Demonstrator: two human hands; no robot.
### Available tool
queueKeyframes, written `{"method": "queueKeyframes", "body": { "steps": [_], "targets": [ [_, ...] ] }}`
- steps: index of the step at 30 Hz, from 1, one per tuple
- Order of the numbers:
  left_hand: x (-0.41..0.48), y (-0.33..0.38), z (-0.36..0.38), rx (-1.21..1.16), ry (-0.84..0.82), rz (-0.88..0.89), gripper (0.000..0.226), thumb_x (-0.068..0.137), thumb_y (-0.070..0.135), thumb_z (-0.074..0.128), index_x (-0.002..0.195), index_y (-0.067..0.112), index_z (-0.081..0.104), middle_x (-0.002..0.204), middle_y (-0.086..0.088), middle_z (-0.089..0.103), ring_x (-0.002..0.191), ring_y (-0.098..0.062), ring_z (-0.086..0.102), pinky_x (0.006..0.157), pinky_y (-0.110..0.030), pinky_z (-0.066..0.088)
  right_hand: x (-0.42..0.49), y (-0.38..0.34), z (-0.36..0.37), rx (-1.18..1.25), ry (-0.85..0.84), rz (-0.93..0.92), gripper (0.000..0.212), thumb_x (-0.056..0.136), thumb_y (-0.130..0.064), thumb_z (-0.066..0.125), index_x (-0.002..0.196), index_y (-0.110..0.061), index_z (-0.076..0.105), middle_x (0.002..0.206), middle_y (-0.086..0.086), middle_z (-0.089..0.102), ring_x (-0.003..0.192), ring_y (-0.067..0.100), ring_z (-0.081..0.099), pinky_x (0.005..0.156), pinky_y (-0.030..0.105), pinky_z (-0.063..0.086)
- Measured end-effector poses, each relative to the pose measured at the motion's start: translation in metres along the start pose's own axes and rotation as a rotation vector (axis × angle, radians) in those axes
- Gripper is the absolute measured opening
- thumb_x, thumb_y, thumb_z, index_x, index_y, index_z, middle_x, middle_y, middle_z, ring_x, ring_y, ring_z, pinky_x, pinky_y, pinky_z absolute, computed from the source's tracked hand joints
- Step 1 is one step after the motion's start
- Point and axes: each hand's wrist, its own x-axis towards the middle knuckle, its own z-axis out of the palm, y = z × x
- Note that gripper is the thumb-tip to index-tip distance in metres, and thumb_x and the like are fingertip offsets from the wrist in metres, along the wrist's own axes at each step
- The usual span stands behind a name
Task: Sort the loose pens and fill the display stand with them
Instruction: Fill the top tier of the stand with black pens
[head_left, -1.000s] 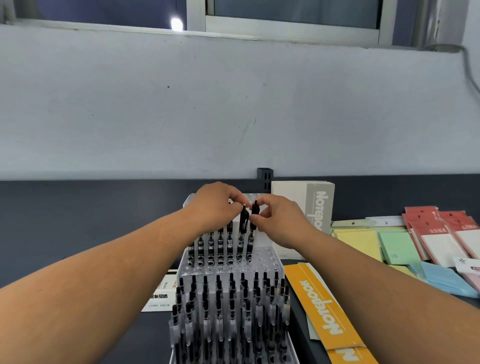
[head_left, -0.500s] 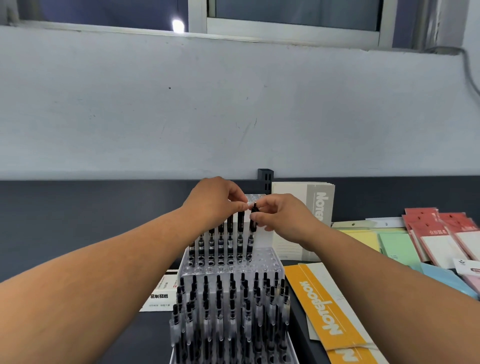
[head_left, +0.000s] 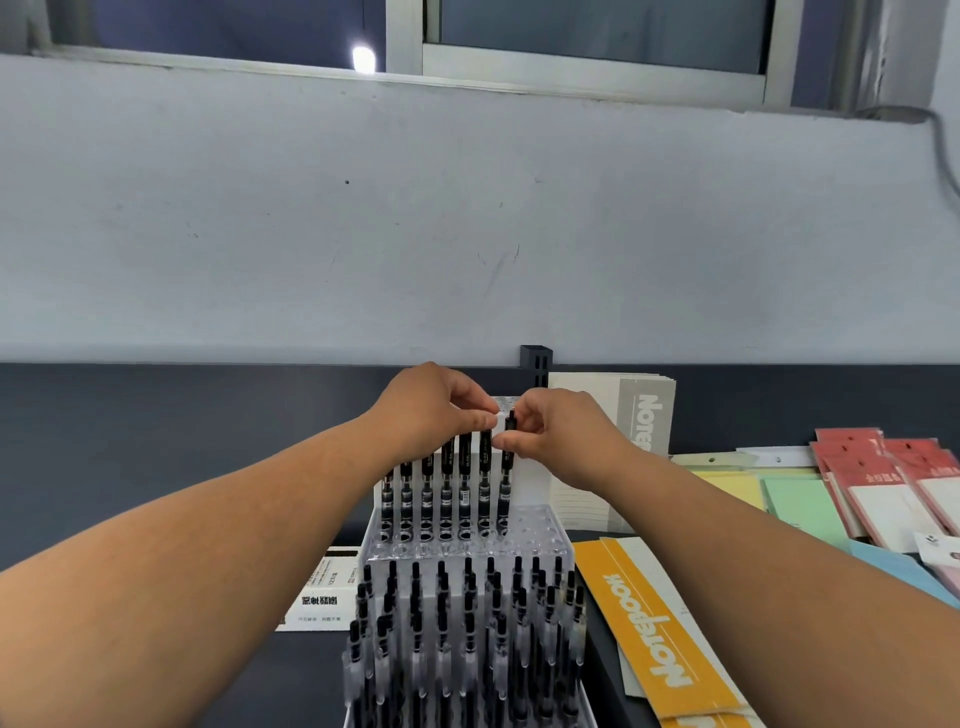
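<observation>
A clear tiered display stand (head_left: 540, 540) sits on the dark table in front of me. Its lower tiers hold several upright black pens (head_left: 467, 613). The top tier carries a row of black pens (head_left: 447, 488) along its left part, with bare holes to the right. My right hand (head_left: 556, 441) pinches the top of the rightmost pen (head_left: 505, 491) in that row, which stands upright in its hole. My left hand (head_left: 436, 405) pinches the top of the neighbouring pen (head_left: 485, 467), fingertips almost touching my right hand's.
A white printed box (head_left: 322, 597) lies left of the stand. An orange notebook sleeve (head_left: 649, 623) lies to the right, a grey notebook stack (head_left: 644, 415) stands behind, and pastel paper pads (head_left: 800, 499) and red packets (head_left: 883, 478) cover the far right. A wall rises behind.
The two pens that my hands held tilted above the top row now stand lower and upright in the row. Both hands have stayed at the pen tops.
</observation>
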Motion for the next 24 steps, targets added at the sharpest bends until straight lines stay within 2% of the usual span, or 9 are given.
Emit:
{"method": "queueKeyframes", "body": {
  "steps": [2,4,6,8,11,16,21,24],
  "targets": [
    [0.000,-0.001,0.002,0.021,0.012,-0.006,0.016,0.083,0.035,0.071,0.099,0.030,0.072,0.093,0.016,0.067,0.090,0.000,0.059,0.076,-0.016,0.042,0.001,-0.001,-0.003,-0.022,-0.032,-0.008,0.028,0.082,-0.042,0.071,0.088,-0.017,0.061,0.082,-0.003,0.068,0.079,0.015,0.060,0.070,0.030,0.047],
    [0.000,-0.004,0.007,0.065,0.022,-0.016,0.017,0.082,0.039,0.071,0.099,0.035,0.070,0.090,0.021,0.065,0.092,-0.002,0.060,0.086,-0.024,0.046,0.003,0.001,-0.004,-0.023,-0.038,0.001,0.028,0.082,-0.042,0.072,0.092,-0.018,0.063,0.086,-0.002,0.069,0.083,0.016,0.062,0.075,0.034,0.050],
    [0.000,-0.008,0.012,0.057,0.030,-0.023,0.016,0.080,0.042,0.072,0.096,0.041,0.069,0.088,0.022,0.066,0.092,-0.001,0.060,0.092,-0.034,0.048,0.003,0.005,-0.004,0.021,-0.033,0.019,0.028,0.079,-0.039,0.075,0.096,-0.019,0.063,0.089,-0.003,0.068,0.085,0.014,0.063,0.076,0.032,0.051],
    [-0.001,-0.011,0.014,0.000,0.039,-0.024,0.015,0.079,0.042,0.073,0.093,0.044,0.068,0.088,0.021,0.067,0.092,0.002,0.060,0.094,-0.038,0.048,0.002,0.008,-0.003,0.145,-0.057,0.037,0.029,0.077,-0.033,0.079,0.098,-0.022,0.062,0.090,-0.005,0.071,0.086,0.011,0.066,0.080,0.031,0.052],
    [-0.003,-0.011,0.013,-0.033,0.046,-0.023,0.016,0.078,0.041,0.075,0.091,0.044,0.068,0.086,0.020,0.068,0.089,0.003,0.060,0.093,-0.039,0.048,0.001,0.010,-0.005,0.196,-0.059,0.019,0.028,0.076,-0.031,0.080,0.097,-0.028,0.061,0.085,-0.004,0.071,0.081,0.010,0.066,0.076,0.027,0.051],
    [-0.002,-0.010,0.015,-0.057,0.051,-0.026,0.016,0.077,0.040,0.075,0.091,0.045,0.068,0.086,0.020,0.068,0.089,0.002,0.061,0.092,-0.039,0.049,0.004,0.004,-0.003,0.019,-0.019,-0.025,0.038,0.076,-0.036,0.079,0.102,-0.025,0.055,0.080,-0.004,0.066,0.075,0.011,0.060,0.069,0.029,0.048],
    [-0.002,-0.009,0.012,-0.070,0.052,-0.029,0.022,0.078,0.036,0.076,0.097,0.041,0.069,0.088,0.017,0.069,0.089,-0.003,0.063,0.089,-0.038,0.051,0.010,-0.004,-0.004,-0.157,-0.122,-0.158,0.048,0.080,-0.032,0.076,0.115,-0.019,0.044,0.087,0.000,0.064,0.081,0.017,0.057,0.072,0.033,0.047],
    [-0.003,-0.010,0.012,-0.073,0.058,-0.029,0.023,0.078,0.034,0.077,0.099,0.036,0.069,0.087,0.016,0.068,0.088,-0.004,0.064,0.087,-0.035,0.052,0.010,-0.003,-0.001,-0.157,-0.120,-0.149,0.051,0.081,-0.032,0.075,0.116,-0.019,0.041,0.087,0.001,0.063,0.080,0.017,0.056,0.070,0.032,0.045]
  ]
}}
